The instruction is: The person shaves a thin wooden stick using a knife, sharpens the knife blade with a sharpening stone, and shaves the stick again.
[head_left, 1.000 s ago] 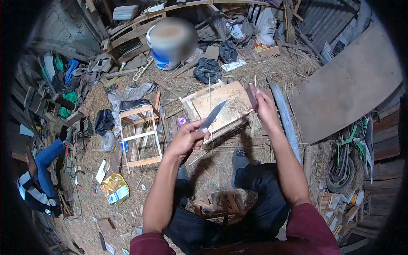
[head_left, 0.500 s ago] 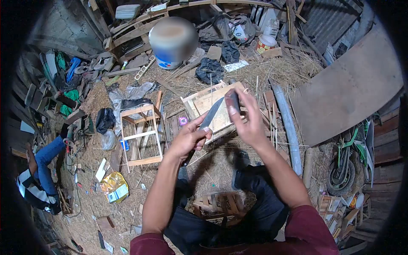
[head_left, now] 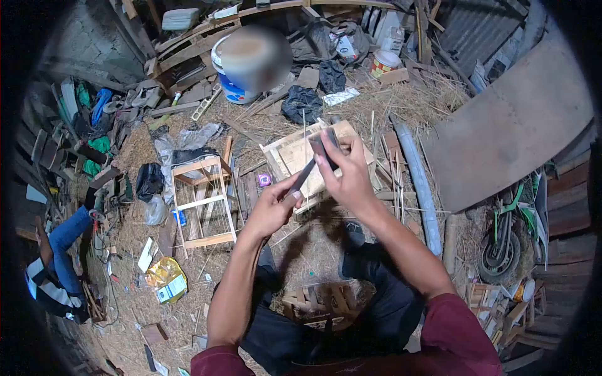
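Observation:
My left hand [head_left: 271, 212] grips a knife [head_left: 303, 177] near its handle, the dark blade slanting up and to the right. In my right hand [head_left: 352, 182] is a dark, flat rectangular block that looks like a whetstone [head_left: 318, 150], pinched between thumb and fingers. The block is at the upper end of the blade and hides the tip; whether they touch I cannot tell. Beneath both hands lies a pale wooden board [head_left: 295, 150] with a frame of slats.
To the left stands a small wooden frame [head_left: 216, 239]. A person in jeans [head_left: 69, 229] is at the far left. A white bucket [head_left: 235, 93], a black plastic bag [head_left: 302, 103], a grey pipe [head_left: 417, 182], a large sheet [head_left: 508, 125] and a motorbike wheel [head_left: 500, 255] surround the straw-covered floor.
My right hand has moved left and slightly down with the whetstone, bringing it over the blade's upper end. The knife's blade has turned and shows narrower. My view has shifted slightly.

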A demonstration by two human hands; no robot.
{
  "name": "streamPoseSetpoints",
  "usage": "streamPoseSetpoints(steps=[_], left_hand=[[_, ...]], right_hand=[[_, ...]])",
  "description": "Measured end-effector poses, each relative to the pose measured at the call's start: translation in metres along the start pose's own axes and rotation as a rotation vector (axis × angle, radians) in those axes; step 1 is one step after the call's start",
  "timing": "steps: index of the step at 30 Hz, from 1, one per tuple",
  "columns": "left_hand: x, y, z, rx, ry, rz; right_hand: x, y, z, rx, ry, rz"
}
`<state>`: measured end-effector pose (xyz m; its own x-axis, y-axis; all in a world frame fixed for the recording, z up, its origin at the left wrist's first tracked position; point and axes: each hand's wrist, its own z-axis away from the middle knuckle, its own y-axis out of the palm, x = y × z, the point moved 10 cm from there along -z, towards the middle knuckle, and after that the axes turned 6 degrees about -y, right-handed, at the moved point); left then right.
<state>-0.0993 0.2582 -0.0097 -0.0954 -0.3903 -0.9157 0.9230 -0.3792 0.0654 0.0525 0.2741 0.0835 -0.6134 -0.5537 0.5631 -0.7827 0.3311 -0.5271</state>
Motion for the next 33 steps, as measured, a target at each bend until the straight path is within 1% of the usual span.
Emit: streamPoseSetpoints(steps=[3,4,6,8,9,11,12,13,15,16,17,18,19,21,22,23,25,26,29,30,33], left_hand=[[0.003,-0.01,-0.005,-0.019,0.024,-0.037],[0.005,-0.01,-0.008,-0.008,0.038,-0.037],[0.002,-0.005,-0.009,0.031,0.082,-0.088],[0.003,-0.003,-0.008,0.047,0.043,-0.131],[0.003,-0.005,-0.008,0.048,0.027,-0.152],[0.004,-0.011,-0.007,0.022,0.014,-0.086],[0.006,-0.013,-0.007,0.017,-0.003,-0.066],[0.008,-0.013,-0.005,0.019,-0.027,-0.048],[0.008,-0.011,-0.005,0.042,-0.02,-0.072],[0.012,-0.014,-0.008,0.047,-0.004,-0.089],[0.012,-0.017,-0.01,0.044,0.018,-0.106],[0.01,-0.019,-0.005,0.022,-0.043,-0.06],[0.008,-0.02,-0.006,0.014,-0.047,-0.067],[0.01,-0.017,-0.006,0.021,-0.075,-0.087],[0.003,-0.013,-0.004,0.041,-0.044,-0.107],[0.004,-0.013,-0.005,0.046,-0.027,-0.122],[0.008,-0.018,-0.007,0.04,0.006,-0.155],[0.011,-0.02,-0.008,0.037,-0.018,-0.111],[0.01,-0.022,-0.008,-0.015,-0.016,-0.124],[0.009,-0.021,-0.005,-0.019,-0.058,-0.082],[0.003,-0.024,-0.002,0.01,-0.032,-0.099]], right_hand=[[0.037,0.02,0.021,0.075,-0.203,-0.009],[0.031,0.024,0.019,0.104,-0.156,-0.028],[0.007,0.014,0.011,0.061,-0.045,0.005],[-0.014,0.004,-0.002,0.029,0.039,0.043],[-0.001,0.01,0.002,0.057,-0.033,0.033],[0.026,0.024,0.019,0.111,-0.171,0.006],[0.026,0.023,0.015,0.082,-0.14,-0.029],[0.018,0.019,0.007,0.068,-0.128,0.028],[-0.008,0.006,-0.007,-0.005,0.01,-0.021],[0.0,0.009,-0.001,0.02,-0.04,0.049],[0.012,0.021,0.011,0.048,-0.123,-0.051],[0.026,0.024,0.017,0.077,-0.146,0.014],[0.035,0.026,0.021,0.105,-0.163,0.08],[-0.004,0.018,0.009,0.032,-0.014,0.011],[-0.009,0.014,0.005,0.042,-0.036,0.051],[-0.009,0.012,-0.001,0.049,-0.069,0.09],[0.024,0.023,0.019,0.117,-0.215,0.099],[0.033,0.029,0.026,0.15,-0.201,0.093],[0.001,0.022,0.006,0.112,-0.07,0.041],[-0.004,0.021,0.001,0.114,-0.06,0.032],[0.046,0.034,0.027,0.24,-0.342,0.088]])
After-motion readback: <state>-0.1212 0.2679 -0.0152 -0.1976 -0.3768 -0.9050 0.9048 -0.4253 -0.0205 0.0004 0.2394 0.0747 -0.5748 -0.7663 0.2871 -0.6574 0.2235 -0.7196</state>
